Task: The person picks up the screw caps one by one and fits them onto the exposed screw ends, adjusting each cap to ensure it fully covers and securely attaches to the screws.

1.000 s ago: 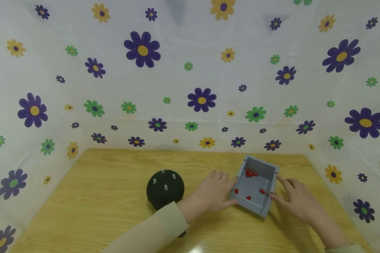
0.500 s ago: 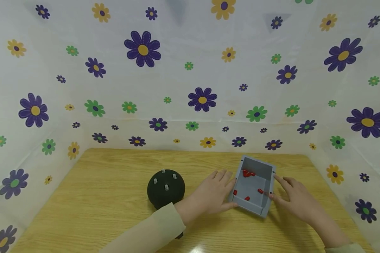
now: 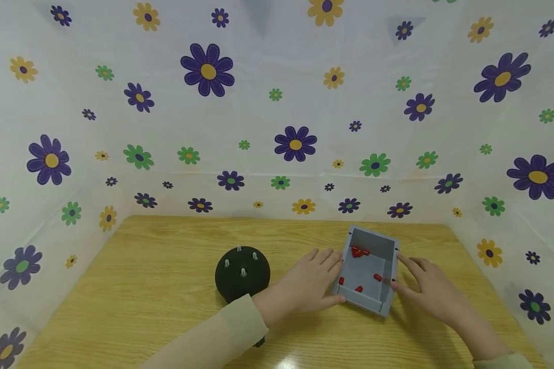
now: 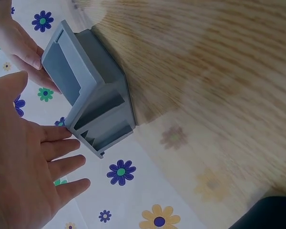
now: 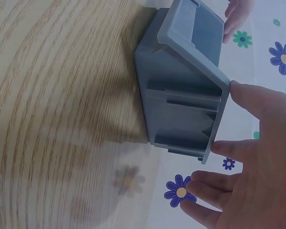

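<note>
A grey plastic bin (image 3: pixel 369 266) stands on the wooden table between both hands. Inside it lie several small red capsule-shaped pieces (image 3: pixel 360 252), some clustered toward the far end and others spread over the floor. My left hand (image 3: pixel 311 282) is spread along the bin's left side, with fingertips at the rim, as the left wrist view also shows. On the opposite side, the thumb and index fingertip of my right hand (image 5: pixel 262 148) touch the rim while its other fingers hang relaxed. A black dome (image 3: pixel 242 274) with several small pale pegs on top sits left of my left wrist.
Behind and beside the table (image 3: pixel 166 266) hangs a white sheet (image 3: pixel 258 113) printed with flowers. The left forearm crosses in front of the black dome and hides its lower part.
The bin has shifted slightly to the left with the red pieces in it, and the right fingertips have followed its rim. The left hand has barely moved.
</note>
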Motion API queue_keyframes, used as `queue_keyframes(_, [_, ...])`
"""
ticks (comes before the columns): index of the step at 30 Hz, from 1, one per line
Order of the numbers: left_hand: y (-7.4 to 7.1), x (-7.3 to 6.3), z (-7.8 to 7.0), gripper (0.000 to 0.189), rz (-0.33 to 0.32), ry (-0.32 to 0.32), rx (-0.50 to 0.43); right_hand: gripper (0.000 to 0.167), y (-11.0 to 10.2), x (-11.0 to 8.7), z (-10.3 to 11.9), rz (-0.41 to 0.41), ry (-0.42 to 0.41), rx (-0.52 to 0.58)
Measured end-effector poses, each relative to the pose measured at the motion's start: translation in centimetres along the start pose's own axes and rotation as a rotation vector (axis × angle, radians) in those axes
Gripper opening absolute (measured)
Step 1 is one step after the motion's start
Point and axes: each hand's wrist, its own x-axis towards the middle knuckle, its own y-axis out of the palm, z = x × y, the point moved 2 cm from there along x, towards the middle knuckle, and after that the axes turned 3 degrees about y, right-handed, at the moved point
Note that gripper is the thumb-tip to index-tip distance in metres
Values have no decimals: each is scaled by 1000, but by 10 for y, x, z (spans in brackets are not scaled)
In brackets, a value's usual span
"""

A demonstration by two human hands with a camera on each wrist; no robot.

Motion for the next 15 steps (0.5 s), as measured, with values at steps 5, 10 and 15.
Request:
queue_keyframes(5, [-1,-2,3,82,15,12,-25,79,1,0,2,3,-8,6])
queue_keyframes(10, [-3,-3,5,72,4,28,-23,79,1,1,4,6,-30,13])
queue_keyframes(15, [-4,-6,7,65,3,35,-35,79,1,2,8,12,-42,18])
